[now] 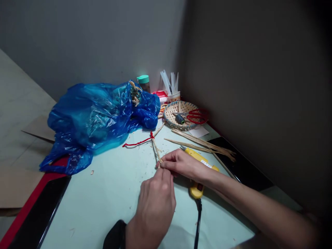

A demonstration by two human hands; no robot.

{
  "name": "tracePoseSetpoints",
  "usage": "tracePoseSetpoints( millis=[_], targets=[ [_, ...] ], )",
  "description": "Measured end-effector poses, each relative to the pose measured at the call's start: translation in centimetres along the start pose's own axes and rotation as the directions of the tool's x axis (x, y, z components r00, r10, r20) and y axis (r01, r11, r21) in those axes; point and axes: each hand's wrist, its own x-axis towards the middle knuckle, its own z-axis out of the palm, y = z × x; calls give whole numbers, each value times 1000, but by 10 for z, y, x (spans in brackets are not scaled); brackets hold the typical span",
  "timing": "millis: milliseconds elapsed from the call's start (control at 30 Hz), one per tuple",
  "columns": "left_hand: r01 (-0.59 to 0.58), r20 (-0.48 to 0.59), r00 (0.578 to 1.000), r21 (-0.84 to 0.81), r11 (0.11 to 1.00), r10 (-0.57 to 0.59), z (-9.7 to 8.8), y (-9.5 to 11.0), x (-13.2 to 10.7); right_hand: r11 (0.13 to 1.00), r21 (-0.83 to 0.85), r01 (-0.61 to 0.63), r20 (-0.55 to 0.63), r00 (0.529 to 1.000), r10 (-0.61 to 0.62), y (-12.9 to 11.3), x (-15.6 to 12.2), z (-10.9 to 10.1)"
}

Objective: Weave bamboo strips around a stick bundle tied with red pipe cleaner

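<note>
A thin straw braid [156,149] runs down the middle of the table, with a red cord [137,143] knotted round its far end. My right hand [183,165] pinches the braid between thumb and fingertips. Just below, my left hand [157,199] is closed with its back to me, its fingertips at the near end of the braid; what lies inside them is hidden. A yellow hot glue gun [198,156] lies partly behind my right hand, its black cable running toward me.
At the left a large blue plastic bag [95,117] covers much of the table. A woven basket [168,121] holds red-handled scissors [197,116] and a dark thread spool [179,119]. Loose straw strips [204,141] lie to the right. Behind stand a cup [174,97] of glue sticks and a green-lidded jar [144,83].
</note>
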Motion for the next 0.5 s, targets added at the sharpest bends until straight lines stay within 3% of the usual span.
tracePoseSetpoints(
  millis=[67, 100, 167, 233, 300, 333, 367, 400, 433, 467, 500],
  targets=[
    [50, 37, 998, -130, 990, -46, -13, -7, 7, 1000, -20, -10, -5, 1000, 10, 0, 1, 0],
    [128, 25, 992, -213, 969, -125, -22, -13, 12, 1000, -29, -12, -4, 1000, 12, 1, 1, 0],
    [241, -133, 943, -352, 904, -304, -42, -33, 21, 999, -31, -15, 5, 1000, 15, 2, 3, 1],
    [257, -309, 814, -569, 781, -493, -59, -55, 28, 1000, 8, -7, 21, 1000, 7, 4, 4, 0],
    [37, -542, 553, -743, 669, -632, -65, -70, 32, 998, 62, 4, 31, 1000, -6, 6, 6, 0],
    [-55, -583, 476, -767, 639, -659, -63, -72, 33, 997, 78, 5, 35, 999, -8, 7, 6, 0],
    [-36, -531, 524, -795, 606, -666, -58, -70, 34, 997, 82, 7, 38, 999, -10, 7, 6, 0],
    [59, -381, 668, -829, 556, -640, -49, -65, 34, 997, 79, 8, 41, 999, -11, 6, 6, 0],
    [187, -137, 829, -846, 500, -542, -40, -58, 34, 997, 75, 13, 46, 999, -16, 4, 6, 0],
    [292, 97, 912, -835, 467, -398, -29, -49, 33, 997, 74, 19, 58, 998, -24, 2, 5, 1],
    [343, 258, 936, -828, 445, -241, -20, -42, 32, 997, 77, 24, 68, 997, -29, 0, 4, 1]
  ],
)
